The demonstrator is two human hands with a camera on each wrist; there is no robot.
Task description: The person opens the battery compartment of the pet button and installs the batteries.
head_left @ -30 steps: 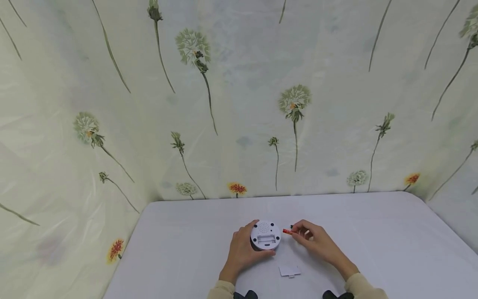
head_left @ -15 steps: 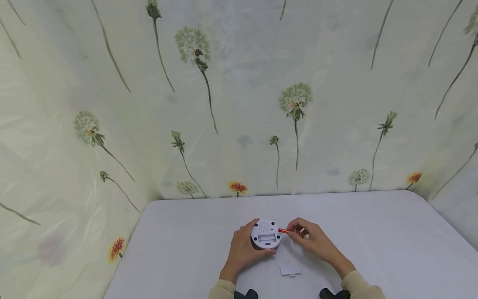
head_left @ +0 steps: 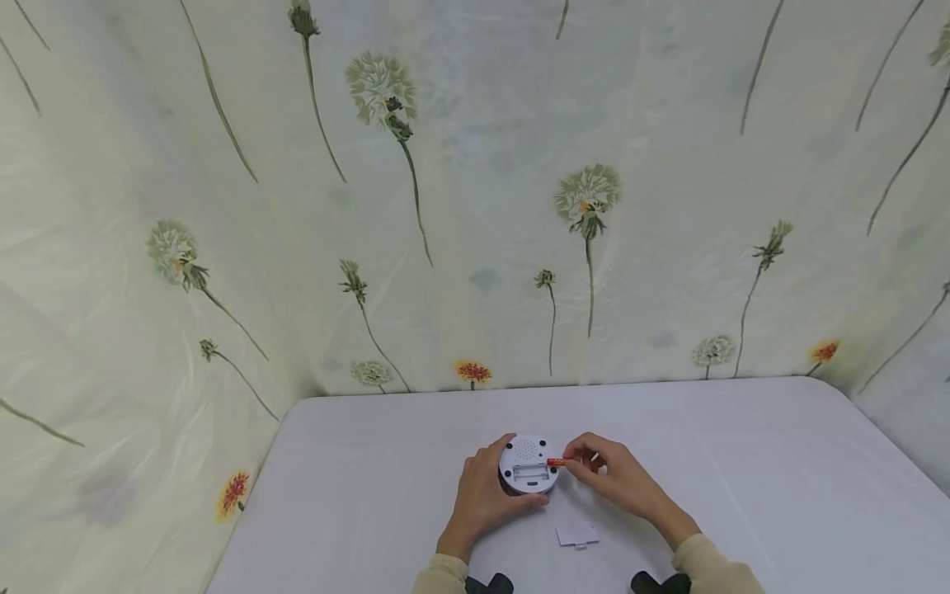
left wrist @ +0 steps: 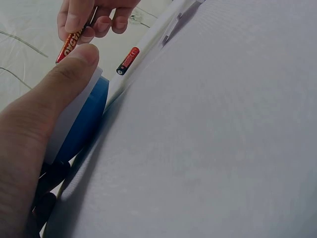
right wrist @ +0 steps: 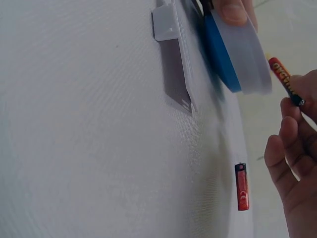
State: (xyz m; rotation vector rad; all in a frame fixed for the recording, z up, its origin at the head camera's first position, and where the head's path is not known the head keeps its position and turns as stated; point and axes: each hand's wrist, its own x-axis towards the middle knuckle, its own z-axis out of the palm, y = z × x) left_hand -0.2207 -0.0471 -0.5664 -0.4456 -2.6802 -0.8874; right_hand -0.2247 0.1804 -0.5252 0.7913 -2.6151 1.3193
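My left hand [head_left: 481,499] grips a round white device [head_left: 529,450] by its left and lower rim. Its underside faces up, showing a speaker grille, dark feet and an uncovered battery compartment [head_left: 531,473]. A blue band [right wrist: 222,54] runs round its other side in the right wrist view. Between thumb and fingers my right hand [head_left: 616,474] pinches a red and black battery [right wrist: 282,74], its red end over the device's right edge. A second battery [left wrist: 128,61] lies loose on the table; in the head view it is not visible.
A small white battery cover [head_left: 576,535] with a tab lies on the white-covered table [head_left: 356,495], nearer the person than the device. Behind the table hangs a flower-patterned curtain [head_left: 482,206]. Dark wrist mounts [head_left: 490,584] show at the bottom.
My right hand has moved left, bringing the battery from beside the device to over its right edge. The left hand holds the device almost still.
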